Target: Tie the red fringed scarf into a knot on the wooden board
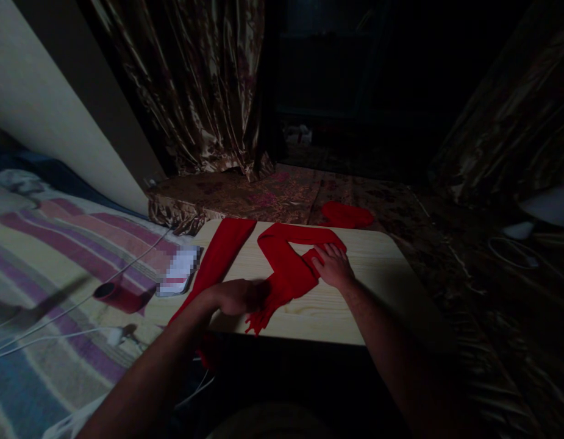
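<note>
A red scarf (293, 268) with a fringed end lies bent into a loop on the light wooden table (377, 268). My left hand (239, 297) is closed at the scarf's left part, just above the fringe; its fingertips are dark and partly hidden. My right hand (333, 263) rests on the right side of the loop, fingers spread over the fabric. Left of the loop, a straight red strip of fabric (222, 250) runs from the table's far edge down past my left forearm. Whether it joins the loop cannot be seen.
Another red cloth (347, 214) lies just beyond the table's far edge. On the striped bedding at the left are a red cylinder (124, 299), a blurred white package (178, 272) and white cables. Patterned curtains (208, 85) hang behind.
</note>
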A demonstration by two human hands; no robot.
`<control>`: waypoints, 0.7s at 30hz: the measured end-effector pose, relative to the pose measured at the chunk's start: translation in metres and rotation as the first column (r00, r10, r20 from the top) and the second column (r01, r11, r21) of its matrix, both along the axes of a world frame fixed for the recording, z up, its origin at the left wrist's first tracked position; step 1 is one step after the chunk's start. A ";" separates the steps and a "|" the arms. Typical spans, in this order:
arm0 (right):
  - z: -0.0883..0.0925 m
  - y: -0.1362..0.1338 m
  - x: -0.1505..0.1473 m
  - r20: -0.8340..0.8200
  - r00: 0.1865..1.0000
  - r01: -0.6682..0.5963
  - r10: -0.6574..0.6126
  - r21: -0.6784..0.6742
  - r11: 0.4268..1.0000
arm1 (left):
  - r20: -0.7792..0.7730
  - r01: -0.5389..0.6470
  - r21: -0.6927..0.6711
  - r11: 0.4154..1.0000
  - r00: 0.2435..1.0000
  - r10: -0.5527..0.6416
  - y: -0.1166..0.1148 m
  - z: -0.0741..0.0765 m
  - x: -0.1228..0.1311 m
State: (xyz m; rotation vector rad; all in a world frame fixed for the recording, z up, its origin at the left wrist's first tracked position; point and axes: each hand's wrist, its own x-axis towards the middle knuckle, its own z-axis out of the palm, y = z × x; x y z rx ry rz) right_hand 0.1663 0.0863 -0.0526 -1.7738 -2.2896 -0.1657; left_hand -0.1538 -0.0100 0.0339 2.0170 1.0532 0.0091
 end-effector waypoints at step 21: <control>0.007 -0.006 0.010 0.068 0.998 0.000 0.012 -0.173 0.985 | -0.200 -0.039 0.499 0.866 0.967 0.159 0.036 -0.057 0.070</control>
